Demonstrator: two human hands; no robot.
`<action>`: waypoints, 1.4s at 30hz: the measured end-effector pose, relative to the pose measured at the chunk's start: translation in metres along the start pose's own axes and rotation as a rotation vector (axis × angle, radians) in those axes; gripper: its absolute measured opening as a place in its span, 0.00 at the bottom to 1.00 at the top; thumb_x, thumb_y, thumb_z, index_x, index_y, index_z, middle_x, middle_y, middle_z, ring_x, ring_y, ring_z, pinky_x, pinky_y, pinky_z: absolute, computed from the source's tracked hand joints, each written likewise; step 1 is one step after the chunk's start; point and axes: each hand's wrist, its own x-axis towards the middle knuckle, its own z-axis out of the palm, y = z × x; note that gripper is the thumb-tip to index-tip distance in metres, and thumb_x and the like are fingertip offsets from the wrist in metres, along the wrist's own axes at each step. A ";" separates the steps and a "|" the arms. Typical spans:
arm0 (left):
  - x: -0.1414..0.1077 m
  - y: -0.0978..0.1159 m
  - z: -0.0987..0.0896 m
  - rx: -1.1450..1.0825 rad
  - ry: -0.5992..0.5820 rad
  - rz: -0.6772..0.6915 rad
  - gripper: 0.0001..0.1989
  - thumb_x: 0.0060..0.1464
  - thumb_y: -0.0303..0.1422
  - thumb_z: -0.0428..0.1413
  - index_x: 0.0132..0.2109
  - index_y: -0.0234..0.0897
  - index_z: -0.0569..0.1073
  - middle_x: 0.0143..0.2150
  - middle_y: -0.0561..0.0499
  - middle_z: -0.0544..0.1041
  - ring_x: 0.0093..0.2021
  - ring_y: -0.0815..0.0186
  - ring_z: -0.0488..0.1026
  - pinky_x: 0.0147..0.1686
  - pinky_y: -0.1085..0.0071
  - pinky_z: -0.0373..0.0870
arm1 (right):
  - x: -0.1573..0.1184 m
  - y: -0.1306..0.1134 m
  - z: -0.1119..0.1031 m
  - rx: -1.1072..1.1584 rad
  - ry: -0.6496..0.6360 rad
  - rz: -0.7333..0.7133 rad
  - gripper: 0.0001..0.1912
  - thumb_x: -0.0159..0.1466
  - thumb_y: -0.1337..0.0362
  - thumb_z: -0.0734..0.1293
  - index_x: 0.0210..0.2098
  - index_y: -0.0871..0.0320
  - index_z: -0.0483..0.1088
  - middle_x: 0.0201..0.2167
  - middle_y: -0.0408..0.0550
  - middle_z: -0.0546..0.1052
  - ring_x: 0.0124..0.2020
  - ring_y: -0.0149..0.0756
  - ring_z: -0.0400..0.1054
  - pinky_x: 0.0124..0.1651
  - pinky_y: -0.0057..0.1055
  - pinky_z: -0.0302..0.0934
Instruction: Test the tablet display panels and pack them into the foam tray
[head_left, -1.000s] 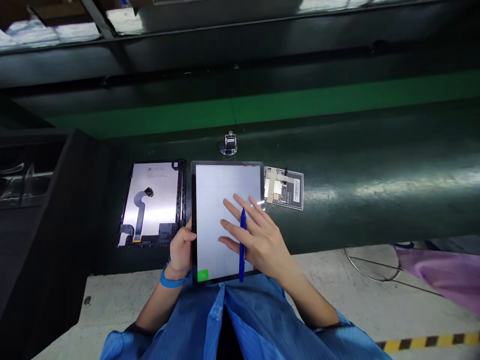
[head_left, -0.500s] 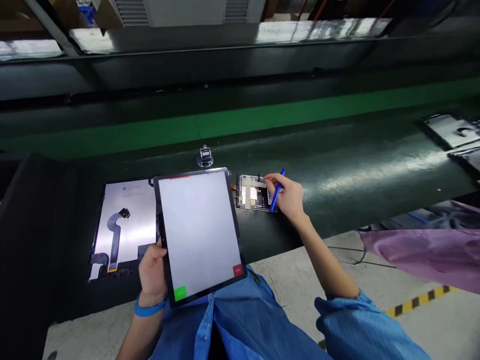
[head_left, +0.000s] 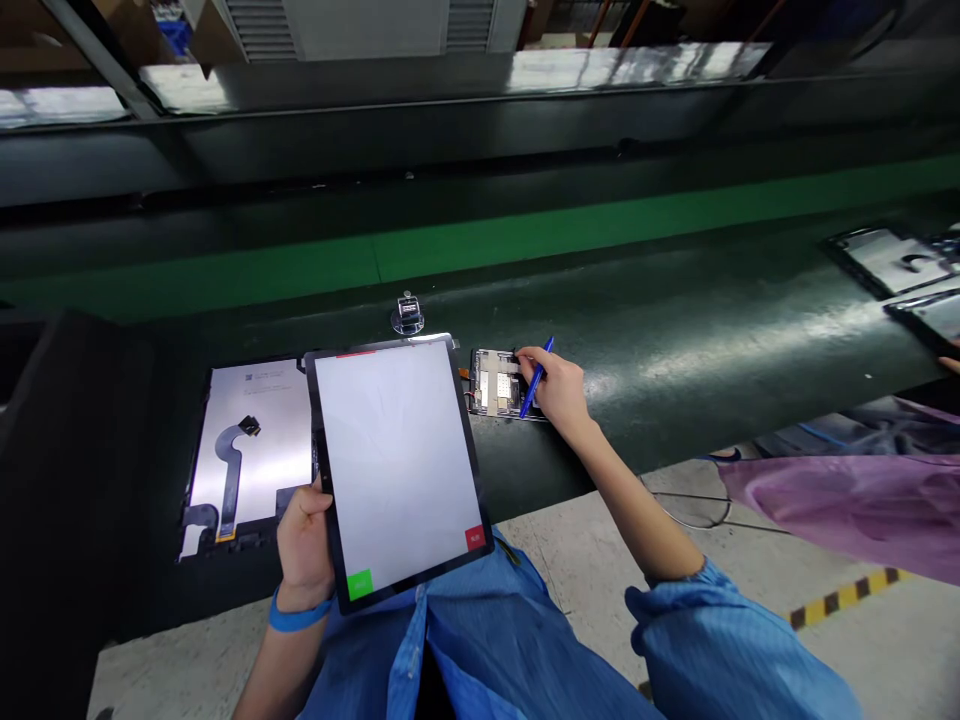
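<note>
A tablet-sized screen [head_left: 397, 465] shows a lit white display with a green and a red square along its lower edge. My left hand [head_left: 306, 540], with a blue band at the wrist, grips its left side. My right hand [head_left: 559, 390] is closed round a blue pen [head_left: 537, 377], its fingertips at the upper edge of a small circuit board assembly [head_left: 495, 383] with beige tape. An orange connector shows between the board and the screen. Left of the screen lies a silver display panel [head_left: 255, 435] with a grey ribbon cable [head_left: 229, 480].
A small clear stand [head_left: 407, 315] is on the dark green bench [head_left: 675, 340] behind the screen. More panels [head_left: 889, 262] lie at the far right, with part of another person's hand and pink clothing nearby. A black box-like edge stands at the left.
My right hand has shifted slightly left over the board with the pen. The view has moved a little. At the far right edge, another person's fingers now show.
</note>
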 end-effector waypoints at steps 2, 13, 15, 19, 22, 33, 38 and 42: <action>-0.001 0.000 -0.004 0.005 -0.009 0.013 0.09 0.27 0.36 0.56 0.22 0.37 0.73 0.24 0.51 0.77 0.34 0.51 0.77 0.35 0.57 0.77 | 0.001 -0.003 -0.001 0.033 0.026 0.007 0.15 0.67 0.59 0.60 0.37 0.58 0.77 0.30 0.50 0.78 0.29 0.38 0.71 0.36 0.33 0.63; -0.005 -0.001 -0.007 0.149 0.006 0.212 0.17 0.27 0.34 0.69 0.30 0.38 0.77 0.29 0.53 0.79 0.31 0.60 0.77 0.31 0.68 0.76 | -0.038 -0.118 -0.026 0.732 -0.218 -0.053 0.13 0.68 0.57 0.68 0.47 0.58 0.75 0.28 0.43 0.77 0.22 0.29 0.69 0.28 0.25 0.65; 0.002 -0.005 -0.018 0.222 -0.032 0.337 0.17 0.25 0.34 0.71 0.27 0.37 0.77 0.27 0.51 0.78 0.28 0.61 0.75 0.28 0.69 0.75 | -0.044 -0.126 -0.030 0.865 -0.357 -0.127 0.22 0.65 0.55 0.72 0.55 0.57 0.71 0.27 0.42 0.76 0.21 0.29 0.68 0.27 0.25 0.66; 0.011 0.006 -0.032 0.500 -0.331 0.632 0.09 0.36 0.34 0.72 0.27 0.40 0.80 0.28 0.47 0.80 0.31 0.55 0.79 0.38 0.62 0.80 | -0.053 -0.127 -0.037 0.839 -0.407 -0.213 0.08 0.69 0.59 0.70 0.43 0.57 0.74 0.25 0.41 0.77 0.22 0.30 0.72 0.29 0.24 0.69; 0.012 0.026 -0.032 0.860 -0.901 0.839 0.16 0.59 0.33 0.58 0.53 0.46 0.81 0.53 0.44 0.80 0.57 0.49 0.75 0.64 0.49 0.65 | -0.058 -0.118 -0.038 0.725 -0.378 -0.407 0.09 0.73 0.62 0.63 0.44 0.57 0.75 0.41 0.50 0.81 0.40 0.35 0.79 0.44 0.28 0.73; 0.048 0.011 -0.035 1.927 -0.733 1.336 0.47 0.50 0.06 0.31 0.73 0.39 0.57 0.76 0.43 0.48 0.76 0.54 0.34 0.70 0.42 0.49 | -0.074 -0.084 -0.021 0.283 -0.247 -0.690 0.12 0.62 0.75 0.61 0.41 0.56 0.71 0.37 0.44 0.81 0.27 0.31 0.75 0.28 0.26 0.68; 0.047 0.021 -0.021 1.789 -0.700 1.246 0.39 0.58 0.12 0.34 0.72 0.39 0.58 0.74 0.43 0.54 0.75 0.59 0.43 0.72 0.45 0.42 | -0.044 -0.085 -0.033 0.331 0.091 -0.463 0.10 0.59 0.71 0.65 0.40 0.54 0.69 0.30 0.42 0.78 0.20 0.30 0.66 0.26 0.28 0.64; 0.036 0.014 0.026 1.208 -0.718 0.987 0.31 0.63 0.24 0.42 0.72 0.38 0.59 0.72 0.44 0.60 0.73 0.57 0.52 0.72 0.50 0.42 | -0.004 -0.088 -0.025 0.546 -0.097 -0.304 0.18 0.61 0.65 0.67 0.50 0.54 0.65 0.57 0.53 0.74 0.21 0.27 0.63 0.29 0.31 0.63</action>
